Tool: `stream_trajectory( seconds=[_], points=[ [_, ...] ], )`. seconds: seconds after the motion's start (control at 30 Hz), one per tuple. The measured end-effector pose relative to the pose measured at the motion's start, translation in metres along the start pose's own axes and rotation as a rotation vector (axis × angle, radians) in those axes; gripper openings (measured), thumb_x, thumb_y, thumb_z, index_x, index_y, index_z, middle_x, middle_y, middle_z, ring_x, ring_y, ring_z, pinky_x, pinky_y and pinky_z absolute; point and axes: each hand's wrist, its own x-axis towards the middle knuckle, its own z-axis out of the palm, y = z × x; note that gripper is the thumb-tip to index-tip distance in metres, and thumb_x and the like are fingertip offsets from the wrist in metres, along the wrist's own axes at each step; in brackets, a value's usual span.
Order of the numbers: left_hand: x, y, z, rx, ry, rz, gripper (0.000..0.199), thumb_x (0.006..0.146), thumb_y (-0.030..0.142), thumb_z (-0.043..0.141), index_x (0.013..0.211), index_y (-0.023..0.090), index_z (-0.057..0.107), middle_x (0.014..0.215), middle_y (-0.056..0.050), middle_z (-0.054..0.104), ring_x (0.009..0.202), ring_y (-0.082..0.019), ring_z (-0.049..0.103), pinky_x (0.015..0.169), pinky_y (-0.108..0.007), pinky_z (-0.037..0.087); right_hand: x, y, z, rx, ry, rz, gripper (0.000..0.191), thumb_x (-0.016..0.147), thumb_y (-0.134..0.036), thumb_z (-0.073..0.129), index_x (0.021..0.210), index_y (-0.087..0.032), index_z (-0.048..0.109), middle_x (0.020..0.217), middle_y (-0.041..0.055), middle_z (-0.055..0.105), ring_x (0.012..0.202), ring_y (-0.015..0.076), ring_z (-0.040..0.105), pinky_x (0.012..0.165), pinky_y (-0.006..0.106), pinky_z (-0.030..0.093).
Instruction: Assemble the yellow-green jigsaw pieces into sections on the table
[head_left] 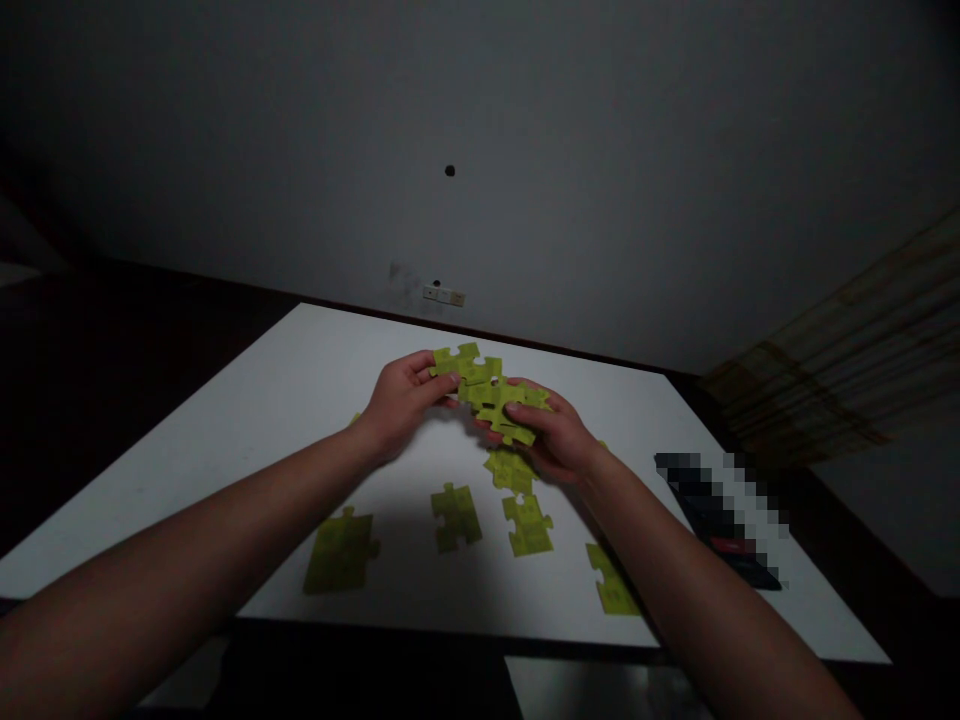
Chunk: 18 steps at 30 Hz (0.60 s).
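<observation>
Several yellow-green jigsaw puzzle pieces [499, 405] are held up above the table between my two hands, overlapping one another. My left hand [411, 398] pinches the upper left of them, thumb on top. On the lower right, my right hand [551, 425] grips more of the pieces with its thumb pressed on their faces. Just below the hands lies a puzzle piece [512, 470], and another piece [529, 525] is nearer to me. One piece [456, 518] lies left of that, with a larger corner piece [340, 552] by my left forearm. A further piece [615, 582] is partly hidden by my right forearm.
All of this is on a white table [225, 420] with a dark front edge. A dark object [697, 510], partly pixelated, lies at the table's right side. Behind stands a grey wall with a socket strip [444, 295]; a striped curtain [840, 340] hangs at right.
</observation>
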Motion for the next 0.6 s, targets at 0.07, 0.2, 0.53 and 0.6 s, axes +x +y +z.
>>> stream_trajectory(
  seconds=[0.07,0.2,0.53,0.6],
  points=[
    [-0.002,-0.001,0.001,-0.012,-0.049,-0.011,0.048,0.08,0.046,0.109,0.111,0.017,0.087,0.105,-0.011,0.09,0.101,-0.027,0.086,0.091,-0.041,0.075,0.0,0.0,-0.001,-0.028,0.011,-0.011,0.046,0.08,-0.028,0.109,0.117,-0.027,0.083,0.116,0.0094,0.093,0.095,0.029,0.092,0.08,0.04,0.079],
    [-0.004,-0.006,0.003,-0.019,-0.112,-0.081,0.042,0.08,0.039,0.109,0.109,0.018,0.087,0.106,-0.01,0.09,0.097,-0.025,0.087,0.097,-0.045,0.076,0.0,-0.002,0.0,-0.069,-0.011,-0.04,0.044,0.081,-0.036,0.11,0.116,-0.026,0.086,0.108,0.0075,0.092,0.088,0.025,0.09,0.073,0.034,0.076],
    [0.006,0.001,-0.001,-0.11,0.127,0.025,0.049,0.074,0.04,0.113,0.105,0.017,0.083,0.112,-0.012,0.09,0.103,-0.027,0.087,0.104,-0.049,0.077,0.001,-0.008,-0.005,0.065,-0.004,0.038,0.039,0.086,-0.034,0.084,0.123,-0.021,0.086,0.121,0.0152,0.094,0.108,0.0333,0.093,0.089,0.041,0.079],
    [0.007,0.003,-0.002,-0.108,0.171,0.043,0.05,0.074,0.04,0.112,0.106,0.017,0.082,0.113,-0.011,0.09,0.104,-0.026,0.087,0.101,-0.045,0.077,-0.001,-0.008,-0.003,0.061,0.009,0.034,0.039,0.086,-0.031,0.086,0.124,-0.021,0.086,0.125,0.0153,0.094,0.112,0.0343,0.093,0.092,0.042,0.079]
  ],
)
